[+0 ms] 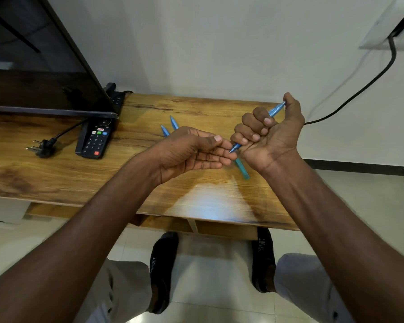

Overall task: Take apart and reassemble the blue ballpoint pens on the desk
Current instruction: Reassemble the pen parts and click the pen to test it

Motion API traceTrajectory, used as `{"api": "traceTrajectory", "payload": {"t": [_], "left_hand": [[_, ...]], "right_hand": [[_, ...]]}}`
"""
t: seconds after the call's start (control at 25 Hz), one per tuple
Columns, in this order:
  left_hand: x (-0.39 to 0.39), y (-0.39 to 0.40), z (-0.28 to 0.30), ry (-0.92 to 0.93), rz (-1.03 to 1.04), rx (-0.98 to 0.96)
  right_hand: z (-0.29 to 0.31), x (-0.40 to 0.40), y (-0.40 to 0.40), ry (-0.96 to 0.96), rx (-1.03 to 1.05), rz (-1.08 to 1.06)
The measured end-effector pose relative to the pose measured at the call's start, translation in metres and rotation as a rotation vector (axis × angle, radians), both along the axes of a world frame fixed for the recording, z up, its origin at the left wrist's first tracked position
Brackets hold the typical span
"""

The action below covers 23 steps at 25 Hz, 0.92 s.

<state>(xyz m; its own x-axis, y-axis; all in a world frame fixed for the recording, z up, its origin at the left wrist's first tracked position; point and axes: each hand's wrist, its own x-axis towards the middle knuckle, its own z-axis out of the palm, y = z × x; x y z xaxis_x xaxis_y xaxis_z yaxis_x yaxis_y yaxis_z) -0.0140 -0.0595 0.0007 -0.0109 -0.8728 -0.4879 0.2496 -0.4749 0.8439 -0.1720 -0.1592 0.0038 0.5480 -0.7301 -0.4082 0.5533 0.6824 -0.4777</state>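
While the wooden tabletop (pixel 56 173) fills the middle band of the frame, the work itself sits right of centre, above its far right part. The right hand (pixel 268 134) is clenched in a fist round one blue pen (pixel 274 111), whose back end pokes out by the thumb toward the upper right and whose metal tip comes out below the little finger. The left hand (pixel 191 152) reaches in from the left with relaxed, nearly straight fingers, their tips meeting that tip; whether they pinch it or merely touch it I cannot tell.

By my reading the task is in an early or middle stage: this pen looks whole apart from whatever is happening at its point, and no loose refill, spring or cap shows on the wood. Whether the other pens have already been stripped and rebuilt cannot be judged from how they lie.

Counted, largest first: one dark screen (pixel 40 73) in the upper left; one black remote (pixel 95 138) below its corner; one power strip (pixel 114 94) behind it; one loose plug (pixel 41 148) at the left. Blue pens number four at most: the held one, two (pixel 173 123) peeking out beyond the left hand, and a paler blue tube (pixel 241 167) lying beneath the right wrist, which may be a bare barrel.
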Motion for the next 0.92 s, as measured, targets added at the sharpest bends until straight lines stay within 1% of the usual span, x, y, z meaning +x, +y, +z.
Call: {"api": "traceTrajectory", "payload": {"t": [0.16,0.4,0.8,0.92], "left_hand": [[0.0003,0.0009,0.0006,-0.004,-0.005,-0.003],[0.0036,0.0009,0.0016,0.005,0.024,-0.003],[0.0000,-0.0003,0.0001,0.022,-0.013,-0.023],[0.0005,-0.0003,0.0004,0.027,-0.010,-0.031]], "right_hand": [[0.0008,0.0002,-0.0002,0.011,-0.015,-0.003],[-0.0016,0.0009,-0.0024,-0.089,0.023,0.056],[0.0007,-0.0013,-0.0001,-0.061,0.033,-0.087],[0.0009,-0.0010,0.0006,-0.086,0.044,-0.085]]}}
